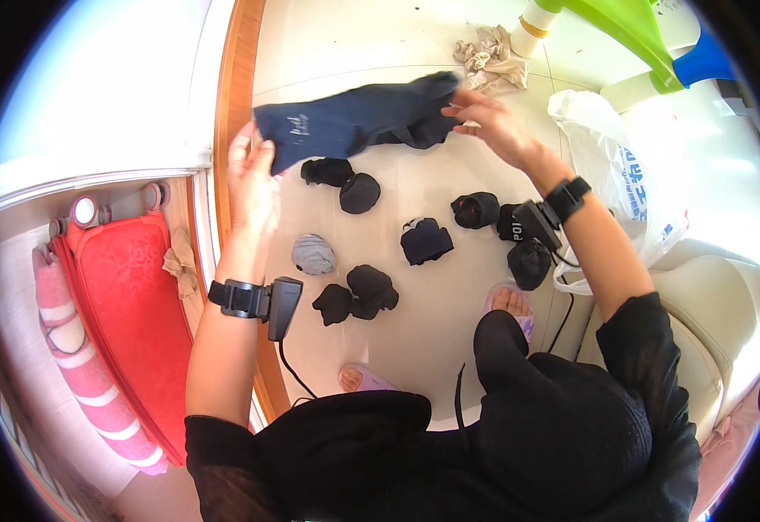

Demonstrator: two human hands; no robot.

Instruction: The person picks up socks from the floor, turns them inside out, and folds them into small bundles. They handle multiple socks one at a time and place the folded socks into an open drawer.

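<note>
A dark navy sock (pixel 337 121) with a white printed mark is stretched sideways above the floor. My left hand (pixel 252 173) pinches its cuff end. At the other end, my right hand (pixel 487 121) is blurred, its fingers beside the sock; whether they grip it is unclear. A darker fabric part (pixel 429 130) hangs under that right end, perhaps a second sock. Below lie several balled socks: a grey one (pixel 313 254), a navy one (pixel 426 241), and black ones such as this lone ball (pixel 528 264) and this pair-like bundle (pixel 372 291).
Right of my arm stands a white plastic bag (pixel 641 176) with blue print, by a cream padded seat (pixel 699 313). Crumpled beige fabric (pixel 494 62) lies beside a green plastic frame (pixel 621 26). A wooden door frame (pixel 239 59) and red folded panel (pixel 125 293) flank the left.
</note>
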